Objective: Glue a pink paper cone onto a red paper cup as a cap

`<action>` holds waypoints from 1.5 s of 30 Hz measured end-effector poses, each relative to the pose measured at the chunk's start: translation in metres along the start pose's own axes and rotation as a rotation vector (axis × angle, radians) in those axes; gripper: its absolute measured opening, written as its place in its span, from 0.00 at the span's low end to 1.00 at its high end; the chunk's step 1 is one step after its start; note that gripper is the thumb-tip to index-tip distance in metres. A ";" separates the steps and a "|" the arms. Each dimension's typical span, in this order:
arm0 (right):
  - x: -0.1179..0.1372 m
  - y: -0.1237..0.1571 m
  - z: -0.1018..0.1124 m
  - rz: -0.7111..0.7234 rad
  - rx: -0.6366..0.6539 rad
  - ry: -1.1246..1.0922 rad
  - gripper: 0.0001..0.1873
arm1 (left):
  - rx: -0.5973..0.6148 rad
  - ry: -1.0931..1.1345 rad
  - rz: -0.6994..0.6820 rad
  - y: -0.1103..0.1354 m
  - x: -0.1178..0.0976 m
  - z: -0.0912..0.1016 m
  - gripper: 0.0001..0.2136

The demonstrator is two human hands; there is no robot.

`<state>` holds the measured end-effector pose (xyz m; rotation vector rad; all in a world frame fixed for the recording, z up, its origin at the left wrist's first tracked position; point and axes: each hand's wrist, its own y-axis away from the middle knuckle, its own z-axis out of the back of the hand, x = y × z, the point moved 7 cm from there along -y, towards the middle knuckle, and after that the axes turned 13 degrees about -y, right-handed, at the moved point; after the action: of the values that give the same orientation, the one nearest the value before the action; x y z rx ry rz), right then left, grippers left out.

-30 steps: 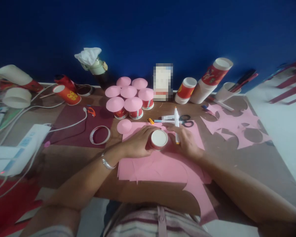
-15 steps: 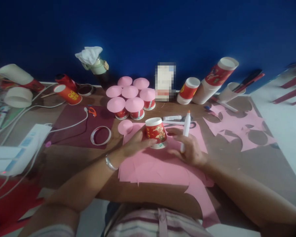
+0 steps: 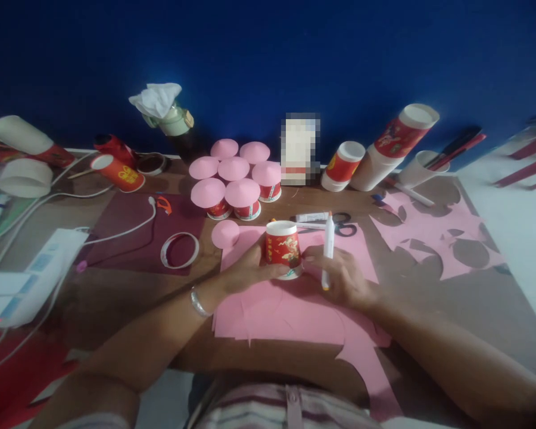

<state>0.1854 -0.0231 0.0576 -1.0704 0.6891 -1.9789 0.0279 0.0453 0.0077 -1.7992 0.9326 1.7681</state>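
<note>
My left hand [image 3: 243, 268] grips the side of a red paper cup [image 3: 283, 248] that stands upside down on a pink paper sheet [image 3: 290, 310]. My right hand [image 3: 343, 275] holds a white marker [image 3: 327, 250] upright, its fingers close to the cup's right side. A loose pink paper disc [image 3: 225, 233] lies just left of the cup. Behind it stands a cluster of several upturned cups with pink paper tops [image 3: 234, 182].
Scissors [image 3: 342, 225] and a glue stick [image 3: 311, 216] lie behind the cup. Cut pink paper [image 3: 433, 232] lies at right, stacked cups [image 3: 395, 143] lean at the back, a tape ring [image 3: 180, 250] and white cables [image 3: 116, 229] sit at left, and a power strip [image 3: 22, 280] lies far left.
The cup, seen from above a second ago, was tilted and lifted, then set upright on its rim on the pink sheet. My right hand shifted slightly with the marker.
</note>
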 end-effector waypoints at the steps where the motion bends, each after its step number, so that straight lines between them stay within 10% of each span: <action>1: 0.000 -0.002 0.001 -0.005 -0.002 -0.017 0.25 | -0.004 0.015 0.000 0.000 0.002 0.002 0.27; 18: -0.014 -0.001 0.023 -0.207 -0.099 -0.035 0.18 | -0.077 0.226 0.070 -0.004 0.018 0.015 0.27; 22: -0.011 -0.013 0.034 -0.307 -0.214 -0.277 0.03 | -0.094 0.268 0.037 -0.006 0.012 0.014 0.26; 28: -0.016 -0.017 0.027 -0.647 -0.337 -0.738 0.10 | -0.133 0.402 0.021 -0.012 0.012 0.014 0.15; 36: 0.005 -0.006 -0.001 -0.631 -0.172 -0.612 0.07 | -0.163 0.294 -0.040 -0.009 0.001 0.010 0.18; 45: 0.038 -0.015 -0.011 -0.228 -0.025 -0.322 0.13 | -0.182 0.271 0.002 -0.009 0.011 0.009 0.19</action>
<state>0.1565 -0.0449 0.0803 -1.4970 0.4335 -1.9238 0.0279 0.0560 -0.0054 -2.1962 0.8967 1.6844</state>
